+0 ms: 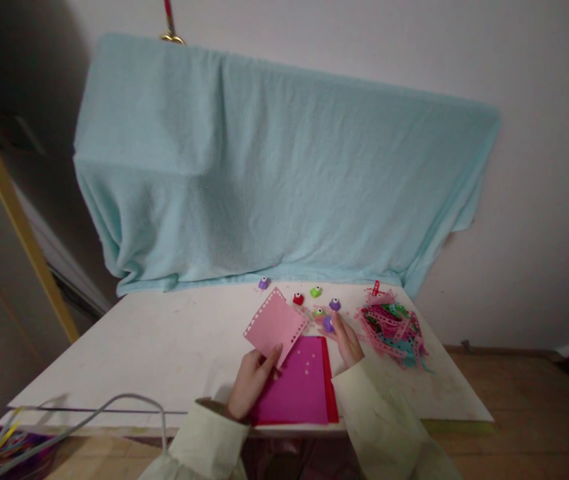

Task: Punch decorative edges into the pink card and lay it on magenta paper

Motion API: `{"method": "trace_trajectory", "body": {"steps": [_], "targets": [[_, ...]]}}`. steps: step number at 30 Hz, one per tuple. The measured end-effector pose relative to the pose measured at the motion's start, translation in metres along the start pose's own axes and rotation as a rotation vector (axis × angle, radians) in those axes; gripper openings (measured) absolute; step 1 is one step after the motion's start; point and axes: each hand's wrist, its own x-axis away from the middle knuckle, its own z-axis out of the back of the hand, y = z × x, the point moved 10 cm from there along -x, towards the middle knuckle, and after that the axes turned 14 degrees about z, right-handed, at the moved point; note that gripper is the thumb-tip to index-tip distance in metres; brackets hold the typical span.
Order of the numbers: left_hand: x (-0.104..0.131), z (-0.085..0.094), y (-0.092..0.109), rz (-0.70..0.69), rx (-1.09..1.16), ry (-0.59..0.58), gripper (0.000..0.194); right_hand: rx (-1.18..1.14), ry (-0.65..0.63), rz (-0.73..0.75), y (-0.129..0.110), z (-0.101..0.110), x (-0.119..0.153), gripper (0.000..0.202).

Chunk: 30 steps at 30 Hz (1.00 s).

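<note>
My left hand [254, 381] pinches the lower corner of a pink paper square [275, 325], which is tilted and has rows of punched holes along its edges. Closed around a small purple punch [328, 324] is my right hand [347, 339], to the right of the pink paper. Beneath the hands lie a magenta sheet [304, 387] with small paper bits on it and a red sheet [331, 393] showing at its right side. Behind them stand a red punch [298, 299], green punches [316, 292] and other purple punches [334, 304].
A pile of punched paper strips [397, 327] lies on the right of the white table [164, 340]. A light blue cloth [284, 167] hangs behind. A grey cable [129, 396] loops over the front left edge.
</note>
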Motion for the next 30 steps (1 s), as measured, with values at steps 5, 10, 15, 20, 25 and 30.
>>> {"method": "trace_trajectory", "body": {"steps": [5, 10, 15, 20, 25, 30], "targets": [[0.001, -0.003, 0.008, -0.047, 0.014, -0.019, 0.052, -0.123, -0.34, -0.395, 0.039, -0.041, 0.052, 0.049], [-0.002, -0.006, 0.007, -0.034, 0.044, -0.042, 0.05, 0.027, -0.116, -0.168, 0.022, -0.007, 0.032, 0.054], [-0.005, -0.007, 0.003, -0.03, 0.064, -0.047, 0.047, -0.111, -0.101, -0.163, 0.015, -0.008, 0.024, 0.057], [-0.006, -0.007, 0.003, -0.03, 0.088, -0.051, 0.044, -0.141, -0.278, -0.322, 0.038, -0.042, 0.044, 0.051], [-0.006, -0.007, 0.003, -0.025, 0.096, -0.05, 0.046, 0.004, 0.052, -0.014, 0.016, -0.009, 0.017, 0.053], [-0.004, -0.006, 0.004, -0.013, 0.097, -0.034, 0.048, -0.167, -0.168, -0.25, 0.036, -0.041, 0.032, 0.052]]}}
